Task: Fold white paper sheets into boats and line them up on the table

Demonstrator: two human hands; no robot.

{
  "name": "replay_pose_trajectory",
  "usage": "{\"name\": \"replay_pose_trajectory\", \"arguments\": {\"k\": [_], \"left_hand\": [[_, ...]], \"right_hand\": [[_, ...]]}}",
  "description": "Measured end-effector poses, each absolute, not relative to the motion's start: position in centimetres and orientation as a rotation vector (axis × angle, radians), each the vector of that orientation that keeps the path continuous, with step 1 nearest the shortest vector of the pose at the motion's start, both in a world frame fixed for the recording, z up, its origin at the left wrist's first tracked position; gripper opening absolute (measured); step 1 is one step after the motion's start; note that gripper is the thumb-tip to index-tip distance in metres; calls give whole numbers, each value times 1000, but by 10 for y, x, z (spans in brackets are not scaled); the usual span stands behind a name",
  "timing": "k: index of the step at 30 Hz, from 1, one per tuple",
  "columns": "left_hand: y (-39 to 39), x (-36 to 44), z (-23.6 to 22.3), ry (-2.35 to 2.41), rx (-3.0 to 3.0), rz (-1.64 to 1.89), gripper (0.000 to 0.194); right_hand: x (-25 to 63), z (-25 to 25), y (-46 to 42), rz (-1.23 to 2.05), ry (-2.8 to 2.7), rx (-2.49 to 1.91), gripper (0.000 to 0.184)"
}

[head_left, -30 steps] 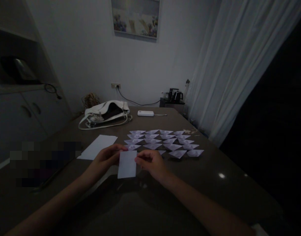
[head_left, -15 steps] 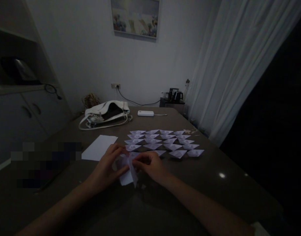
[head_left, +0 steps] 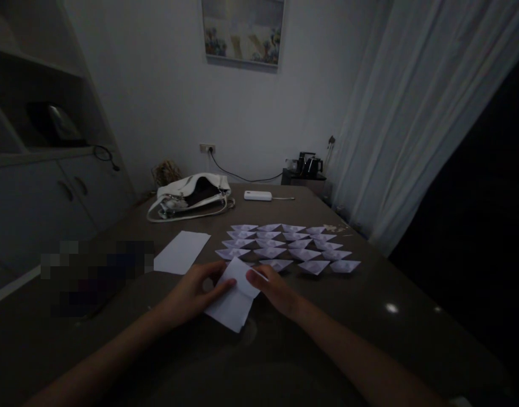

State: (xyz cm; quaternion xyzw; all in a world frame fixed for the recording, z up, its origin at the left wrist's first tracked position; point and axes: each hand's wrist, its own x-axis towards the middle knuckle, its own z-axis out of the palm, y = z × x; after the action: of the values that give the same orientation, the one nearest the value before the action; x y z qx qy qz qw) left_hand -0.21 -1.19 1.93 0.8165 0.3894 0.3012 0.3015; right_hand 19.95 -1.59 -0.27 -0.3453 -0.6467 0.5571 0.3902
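Note:
Between my hands, tilted above the dark table, is a white sheet of paper (head_left: 232, 308) with a crease across it. My left hand (head_left: 202, 288) pinches its left edge, thumb on top and fingers behind. On the opposite side my right hand (head_left: 274, 288) grips the upper right part, its thumb pressed on the face. Just beyond the paper, several folded paper boats (head_left: 270, 253) stand in rows; the nearest ones are partly covered by the sheet and my hands. Flat paper (head_left: 182, 252) lies left of the boats.
A white handbag (head_left: 193, 195) lies open at the table's far left. Beside it is a white power bank (head_left: 258, 195) with a short cord. Small scraps (head_left: 335, 228) lie near the right edge of the table (head_left: 369, 328). A blurred-out patch covers the left side.
The paper has gone from a small upright rectangle, through being bent open, to a wider creased sheet turned at an angle. Both hands keep hold of it. The view has swung slightly left.

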Motion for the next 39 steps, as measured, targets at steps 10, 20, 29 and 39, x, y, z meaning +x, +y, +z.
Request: {"name": "replay_pose_trajectory", "arguments": {"k": [10,20,29,39], "left_hand": [[-11,-1,20,1000,1953,711,34],[-8,1,27,1084,1503,1005,35],[-7,2,17,1122,1789,1024,33],[-11,-8,9,1103,1971,737,22]], "right_hand": [[194,-13,-14,1289,-1321,-1180,36],[195,-4,-15,1527,-1237,-1026,36],[193,-2,-19,1384,-1287,-1163,21],[201,-9,-17,1219,-1709,-1162,7]]}}
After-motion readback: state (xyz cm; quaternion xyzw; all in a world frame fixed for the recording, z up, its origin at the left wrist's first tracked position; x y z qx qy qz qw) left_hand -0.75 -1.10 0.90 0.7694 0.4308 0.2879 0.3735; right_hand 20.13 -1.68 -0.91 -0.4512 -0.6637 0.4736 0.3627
